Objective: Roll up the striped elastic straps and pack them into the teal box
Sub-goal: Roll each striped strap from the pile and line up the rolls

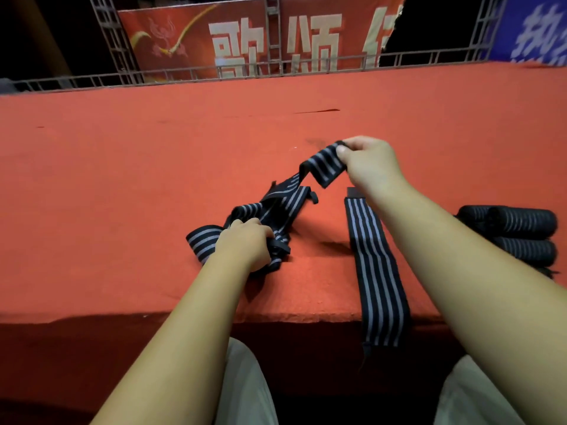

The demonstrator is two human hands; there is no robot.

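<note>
R hand (366, 162) pinched one end of a striped strap (325, 167), thumb on top, lifted off the red surface (122, 179). L hand (245, 243) gripped the tangled strap bunch (276, 207) w/ curled fingers. Right of the bunch: flat strap (376, 265) hanging over the edge, then rolled straps (521, 228) stacked.
</note>
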